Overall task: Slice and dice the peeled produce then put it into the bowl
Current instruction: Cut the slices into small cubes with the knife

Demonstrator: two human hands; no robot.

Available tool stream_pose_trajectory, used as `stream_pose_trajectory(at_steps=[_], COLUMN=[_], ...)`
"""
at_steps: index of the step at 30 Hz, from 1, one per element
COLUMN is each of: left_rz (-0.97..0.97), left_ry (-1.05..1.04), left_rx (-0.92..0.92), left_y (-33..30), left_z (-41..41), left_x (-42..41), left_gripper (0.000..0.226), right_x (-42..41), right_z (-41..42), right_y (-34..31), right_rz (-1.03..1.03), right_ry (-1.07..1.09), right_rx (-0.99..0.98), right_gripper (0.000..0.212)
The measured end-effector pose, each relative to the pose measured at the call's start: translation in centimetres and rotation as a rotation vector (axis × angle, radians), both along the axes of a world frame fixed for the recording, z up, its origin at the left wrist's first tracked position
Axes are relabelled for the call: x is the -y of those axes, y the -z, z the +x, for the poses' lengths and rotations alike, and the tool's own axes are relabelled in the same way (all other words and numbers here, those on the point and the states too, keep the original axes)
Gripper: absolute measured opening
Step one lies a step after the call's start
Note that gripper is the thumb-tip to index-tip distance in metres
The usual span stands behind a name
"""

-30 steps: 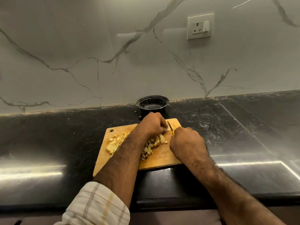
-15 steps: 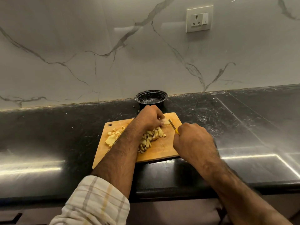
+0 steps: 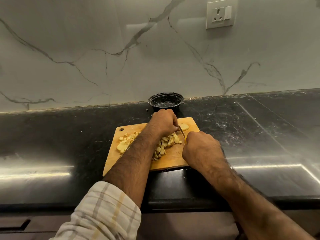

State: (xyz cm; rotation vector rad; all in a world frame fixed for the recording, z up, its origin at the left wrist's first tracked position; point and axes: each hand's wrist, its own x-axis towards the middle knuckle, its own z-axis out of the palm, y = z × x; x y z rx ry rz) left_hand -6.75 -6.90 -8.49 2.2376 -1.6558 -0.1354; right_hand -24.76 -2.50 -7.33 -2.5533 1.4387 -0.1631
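We are gripping the knife (image 3: 182, 133) in our right hand (image 3: 201, 149), while our left hand (image 3: 163, 122), fingers curled, is pinning produce (image 3: 183, 126) near the cutting board (image 3: 173, 160)'s far edge.

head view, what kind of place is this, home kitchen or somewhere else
Most likely a home kitchen. A black stone counter runs under a marble-look wall with a socket, and a wooden cutting board holds diced produce near a black bowl.
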Motion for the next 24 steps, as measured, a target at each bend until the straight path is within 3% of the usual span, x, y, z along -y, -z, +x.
stream_pose_trajectory(at_steps=[5,9,13,24], left_rz=[-0.011,-0.053,0.01,0.049], left_ry=[-0.018,-0.047,-0.023,0.04], left_rx=[0.03,0.035,0.061,0.042], left_y=[-0.1,-0.2,0.0,-0.6], left_z=[-0.1,-0.5,-1.8,-0.8], left_x=[-0.6,-0.8,-0.5,0.2], left_gripper=[0.008,0.012,0.023,0.019], right_x=[-0.4,1.0,2.2,2.6], right_z=[-2.1,-3.3,-3.0,-4.2], right_y=[-0.4,-0.5,-0.3,-0.3], right_rz=[0.016,-0.091,-0.071,-0.021], right_ry=[0.018,0.095,0.103,0.042], right_rx=[0.052,0.164,0.124,0.143], right_gripper=[0.009,0.02,0.022,0.025])
